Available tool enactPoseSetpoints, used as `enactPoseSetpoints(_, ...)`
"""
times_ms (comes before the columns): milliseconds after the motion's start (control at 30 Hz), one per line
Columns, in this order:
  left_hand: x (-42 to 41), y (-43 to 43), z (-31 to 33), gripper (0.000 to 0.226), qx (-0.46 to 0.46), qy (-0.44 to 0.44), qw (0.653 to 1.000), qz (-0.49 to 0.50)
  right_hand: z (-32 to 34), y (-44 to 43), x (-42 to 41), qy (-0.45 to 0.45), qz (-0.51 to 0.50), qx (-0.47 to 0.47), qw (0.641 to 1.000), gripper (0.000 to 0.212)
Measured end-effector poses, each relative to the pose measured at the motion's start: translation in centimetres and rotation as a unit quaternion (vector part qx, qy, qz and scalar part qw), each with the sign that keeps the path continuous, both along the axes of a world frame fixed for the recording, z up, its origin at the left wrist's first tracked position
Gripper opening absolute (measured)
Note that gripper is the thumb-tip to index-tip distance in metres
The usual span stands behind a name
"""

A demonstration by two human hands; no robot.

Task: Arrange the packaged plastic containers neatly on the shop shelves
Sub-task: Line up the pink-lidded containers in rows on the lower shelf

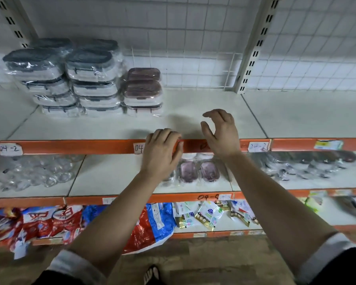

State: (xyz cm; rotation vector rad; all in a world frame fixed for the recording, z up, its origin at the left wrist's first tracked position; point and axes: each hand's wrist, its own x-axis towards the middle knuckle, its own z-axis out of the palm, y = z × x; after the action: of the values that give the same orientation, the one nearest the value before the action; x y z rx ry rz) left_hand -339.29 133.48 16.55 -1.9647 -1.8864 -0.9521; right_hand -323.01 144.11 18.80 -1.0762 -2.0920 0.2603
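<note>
On the top shelf [203,103] at the left stand stacks of wrapped containers with grey lids [90,79] and a shorter stack with pink lids [143,91] to their right. More pink-lidded containers [199,170] lie on the shelf below, partly hidden behind my arms. My left hand [161,152] hangs over the orange shelf edge [70,146], fingers curled down, holding nothing. My right hand [220,132] hovers just above that edge with fingers spread and empty. Both hands are to the right of the stacks and apart from them.
Clear wrapped items [35,171] fill the middle shelf's left side, darker wrapped items [308,163] its right. The bottom shelf holds red and blue bags [56,221] and small packets [210,214]. A slotted upright [253,48] stands at the back right. Wire grid backs the shelves.
</note>
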Motion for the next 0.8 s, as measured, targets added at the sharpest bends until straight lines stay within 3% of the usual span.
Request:
enactPoseSetpoints(300, 9.2, -3.2, -5.1, 0.030, -0.078, -0.027, 0.997, -0.003, -6.2, -3.3, 10.0, -0.025, 0.009, 0.016, 1.000, 0.022)
enactPoseSetpoints(433, 10.7, -3.5, -8.9, 0.037, -0.142, -0.041, 0.989, 0.003, -10.5, -4.0, 11.9, -0.055, 0.004, -0.045, 0.997, 0.037)
enactPoseSetpoints(567, 11.0, -2.3, -13.6, 0.035, -0.194, -0.067, 0.978, 0.026, -15.3, -3.2, 12.2, -0.087, 0.014, -0.110, 0.990, 0.028)
enactPoseSetpoints(800, 9.8, 2.4, -21.7, 0.043, -0.253, -0.099, 0.962, 0.026, -23.9, -0.4, 11.0, -0.104, 0.007, -0.166, 0.981, 0.038)
